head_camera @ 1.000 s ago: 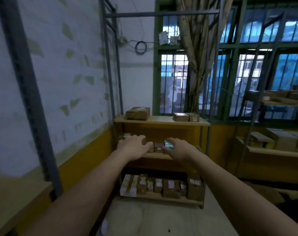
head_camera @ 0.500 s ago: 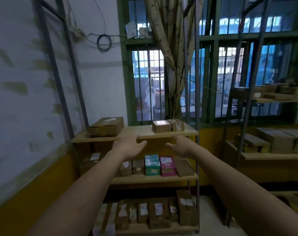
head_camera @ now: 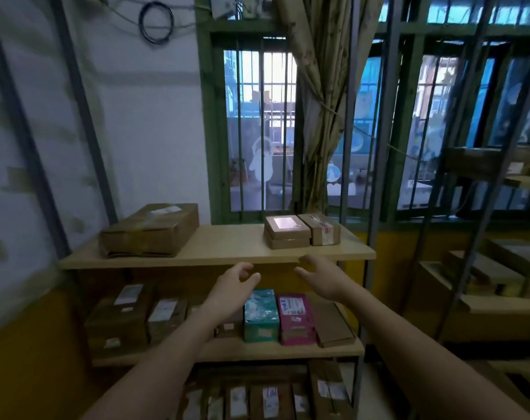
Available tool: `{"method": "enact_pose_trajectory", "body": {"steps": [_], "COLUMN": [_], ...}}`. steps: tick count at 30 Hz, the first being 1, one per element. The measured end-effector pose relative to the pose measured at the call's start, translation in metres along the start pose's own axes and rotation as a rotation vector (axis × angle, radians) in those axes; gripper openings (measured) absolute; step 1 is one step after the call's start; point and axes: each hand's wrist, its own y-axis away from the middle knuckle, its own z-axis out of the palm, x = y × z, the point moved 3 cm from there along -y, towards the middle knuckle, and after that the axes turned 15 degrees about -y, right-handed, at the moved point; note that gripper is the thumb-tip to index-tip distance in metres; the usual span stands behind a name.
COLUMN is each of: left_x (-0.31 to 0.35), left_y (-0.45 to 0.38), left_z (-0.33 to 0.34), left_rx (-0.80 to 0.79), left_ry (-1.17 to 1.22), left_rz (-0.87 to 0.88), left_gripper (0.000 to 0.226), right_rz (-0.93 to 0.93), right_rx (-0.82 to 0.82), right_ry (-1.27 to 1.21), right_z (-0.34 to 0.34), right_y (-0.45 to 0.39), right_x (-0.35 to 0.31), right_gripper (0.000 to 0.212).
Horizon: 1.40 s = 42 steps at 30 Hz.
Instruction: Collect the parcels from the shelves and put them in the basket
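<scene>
A three-level shelf unit [head_camera: 215, 257] stands ahead of me with parcels on every level. On top sit a large brown box [head_camera: 151, 230], a small box with a shiny label [head_camera: 286, 231] and a taped brown box [head_camera: 321, 228] beside it. The middle level carries brown parcels, a teal box [head_camera: 261, 313], a pink box [head_camera: 295, 318] and a flat brown box [head_camera: 333, 324]. My left hand [head_camera: 231, 287] and my right hand [head_camera: 321, 277] reach forward side by side, both empty with relaxed fingers, just below the top board's front edge. No basket is in view.
Metal uprights [head_camera: 378, 147] frame the shelf; another rack with brown boxes [head_camera: 500, 274] stands at the right. A barred green window [head_camera: 260, 131] and a tied curtain [head_camera: 321, 101] are behind. The bottom level holds several labelled parcels [head_camera: 269, 398]. A wall runs along the left.
The view has closed in on the shelf and risen. Both hands have lifted from the middle level's height toward the top board and spread apart slightly.
</scene>
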Motion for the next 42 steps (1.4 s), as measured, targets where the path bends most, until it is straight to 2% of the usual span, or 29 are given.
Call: {"method": "enact_pose_trajectory", "body": {"steps": [4, 9, 15, 20, 24, 27, 31, 34, 38, 42], "left_x": [-0.015, -0.007, 0.011, 0.011, 0.011, 0.016, 0.018, 0.017, 0.02, 0.034], "left_y": [-0.084, -0.181, -0.26, -0.299, -0.32, -0.325, -0.325, -0.322, -0.318, -0.313], "left_z": [0.015, 0.026, 0.048, 0.074, 0.092, 0.094, 0.093, 0.093, 0.088, 0.077], "left_rx": [-0.002, 0.054, 0.012, 0.017, 0.0, 0.019, 0.09, 0.123, 0.18, 0.283], "left_ry": [0.159, 0.231, 0.276, 0.319, 0.304, 0.331, 0.376, 0.402, 0.485, 0.67], "left_rz": [-0.009, -0.01, -0.017, -0.125, -0.2, -0.255, -0.266, -0.253, -0.223, -0.196], "left_gripper": [0.043, 0.041, 0.047, 0.044, 0.063, 0.045, 0.035, 0.029, 0.048, 0.042], "right_rz": [0.055, 0.074, -0.079, -0.089, -0.076, -0.138, -0.209, -0.211, -0.155, -0.067], "right_rx": [0.1, 0.218, 0.257, 0.144, 0.053, 0.048, 0.041, 0.058, 0.068, 0.073], "right_ry": [-0.069, -0.081, 0.151, 0.308, 0.395, 0.399, 0.325, 0.153, -0.144, -0.415], "right_z": [0.007, 0.003, 0.007, 0.008, 0.012, 0.013, 0.015, 0.016, 0.01, -0.001], "right_y": [-0.063, -0.137, -0.2, -0.253, -0.271, -0.272, -0.275, -0.275, -0.271, -0.274], "right_x": [0.032, 0.051, 0.059, 0.069, 0.081, 0.088, 0.09, 0.089, 0.085, 0.083], "right_gripper": [0.045, 0.045, 0.043, 0.045, 0.04, 0.04, 0.036, 0.032, 0.031, 0.029]}}
